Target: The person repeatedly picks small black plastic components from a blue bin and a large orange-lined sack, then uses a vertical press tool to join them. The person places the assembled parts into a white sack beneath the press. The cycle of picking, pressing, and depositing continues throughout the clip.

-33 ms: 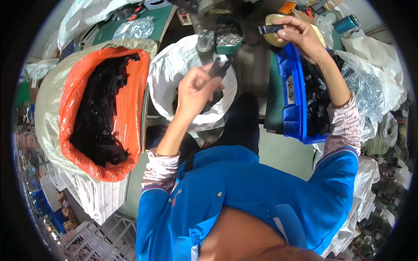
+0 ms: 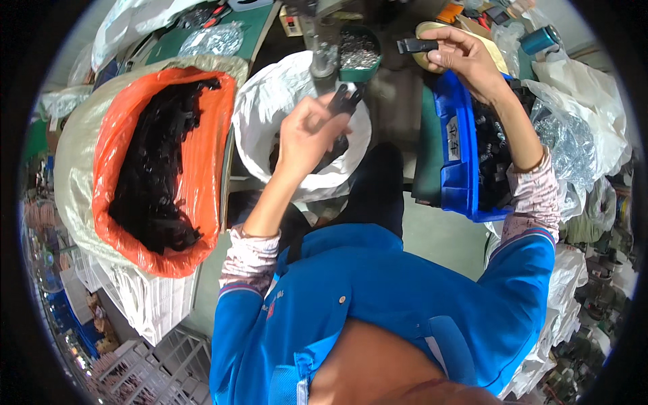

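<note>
My left hand (image 2: 305,138) is over the white sack, its fingers closed on a black plastic part (image 2: 345,99) with a forked end. That hand is slightly blurred. Below it, more dark pieces lie in the white sack (image 2: 253,101), partly hidden by my wrist. Farther right, my right hand (image 2: 467,62) pinches a small black clip-like part (image 2: 417,46) between thumb and fingers, with its free end pointing left. This part is held in front of a round yellowish container (image 2: 428,28), above the far end of the blue bin (image 2: 460,182).
At left stands a large sack with an orange liner (image 2: 209,182), filled with black parts. A green tray (image 2: 359,73) of small metal pieces sits beyond the white sack, beside a metal machine column (image 2: 324,57). Clear plastic bags (image 2: 563,138) crowd the right side, near a teal roll (image 2: 538,39).
</note>
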Action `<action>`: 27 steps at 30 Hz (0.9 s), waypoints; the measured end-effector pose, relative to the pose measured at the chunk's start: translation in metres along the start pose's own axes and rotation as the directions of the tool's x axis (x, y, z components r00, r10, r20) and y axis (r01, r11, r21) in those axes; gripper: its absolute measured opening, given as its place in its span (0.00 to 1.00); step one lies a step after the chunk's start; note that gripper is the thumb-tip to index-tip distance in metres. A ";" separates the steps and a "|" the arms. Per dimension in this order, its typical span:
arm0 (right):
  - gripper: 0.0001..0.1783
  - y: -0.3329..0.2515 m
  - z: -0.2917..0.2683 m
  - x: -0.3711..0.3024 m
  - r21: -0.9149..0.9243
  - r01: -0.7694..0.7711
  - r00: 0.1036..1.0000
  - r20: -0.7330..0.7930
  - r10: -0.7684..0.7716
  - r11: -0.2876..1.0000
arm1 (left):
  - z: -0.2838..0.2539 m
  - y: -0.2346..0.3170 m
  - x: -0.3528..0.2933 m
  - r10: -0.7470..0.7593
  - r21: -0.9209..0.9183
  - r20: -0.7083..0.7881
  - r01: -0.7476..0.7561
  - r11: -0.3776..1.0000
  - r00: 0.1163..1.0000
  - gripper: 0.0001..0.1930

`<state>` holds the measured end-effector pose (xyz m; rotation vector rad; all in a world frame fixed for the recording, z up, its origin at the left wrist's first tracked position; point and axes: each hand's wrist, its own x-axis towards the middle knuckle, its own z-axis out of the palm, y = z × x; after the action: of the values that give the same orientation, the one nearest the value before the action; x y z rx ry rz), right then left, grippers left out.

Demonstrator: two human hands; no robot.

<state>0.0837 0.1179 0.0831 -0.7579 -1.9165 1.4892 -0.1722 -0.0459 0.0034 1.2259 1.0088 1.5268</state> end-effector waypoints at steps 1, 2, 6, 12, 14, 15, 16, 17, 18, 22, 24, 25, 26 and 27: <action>0.16 -0.001 0.016 -0.001 0.002 0.040 0.999 -0.002 -0.040 0.999 | -0.003 0.002 0.003 0.027 0.011 0.015 -0.027 1.000 1.000 0.10; 0.15 -0.003 0.029 -0.001 -0.015 0.034 0.999 0.011 -0.034 0.999 | -0.007 0.009 0.003 -0.037 0.032 0.041 0.036 0.999 0.998 0.12; 0.13 -0.018 0.086 0.001 0.022 -0.018 1.000 0.027 0.017 1.000 | -0.024 0.002 0.002 0.140 0.209 -0.004 -0.136 0.968 0.990 0.11; 0.14 -0.020 0.107 0.011 -0.075 -0.050 0.995 0.088 0.056 0.996 | -0.038 0.010 -0.004 0.221 0.309 0.028 -0.218 0.926 0.975 0.11; 0.14 -0.021 0.112 0.014 -0.151 -0.034 0.996 0.078 0.046 0.988 | -0.039 0.014 -0.005 0.224 0.349 0.028 -0.220 0.911 0.974 0.11; 0.13 -0.022 0.113 0.014 -0.214 -0.012 0.998 0.065 0.026 0.977 | -0.040 0.017 -0.005 0.220 0.370 0.027 -0.214 0.904 0.975 0.11; 0.13 -0.023 0.115 0.014 -0.276 0.009 0.999 0.052 0.006 0.961 | -0.040 0.020 -0.005 0.214 0.389 0.028 -0.208 0.897 0.976 0.11; 0.13 -0.022 0.116 0.014 -0.295 0.028 0.999 0.046 -0.015 0.955 | -0.041 0.021 -0.003 0.220 0.402 0.029 -0.213 0.891 0.975 0.11; 0.13 -0.021 0.116 0.014 -0.313 0.048 0.998 0.041 -0.037 0.949 | -0.041 0.023 -0.002 0.226 0.415 0.029 -0.217 0.884 0.974 0.11; 0.13 -0.020 0.118 0.015 -0.525 0.321 0.943 0.099 -0.319 0.788 | -0.040 0.021 0.003 0.305 0.449 0.030 -0.286 0.847 0.952 0.11; 0.12 -0.017 0.121 0.015 -0.471 0.316 0.947 0.106 -0.302 0.824 | -0.039 0.022 0.005 0.340 0.555 0.070 -0.320 0.768 0.938 0.11; 0.12 -0.017 0.122 0.015 -0.445 0.310 0.950 0.108 -0.293 0.840 | -0.039 0.023 0.006 0.356 0.602 0.093 -0.337 0.724 0.930 0.11; 0.12 -0.016 0.123 0.015 -0.459 0.326 0.944 0.105 -0.314 0.827 | -0.039 0.023 0.008 0.361 0.615 0.097 -0.341 0.711 0.928 0.11; 0.12 -0.015 0.122 0.017 -0.472 0.341 0.937 0.102 -0.334 0.813 | -0.040 0.023 0.011 0.366 0.628 0.102 -0.345 0.698 0.925 0.11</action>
<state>-0.0195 0.0490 0.0751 -0.5642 -2.3254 0.8024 -0.2158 -0.0433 0.0216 1.9801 1.4468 1.5354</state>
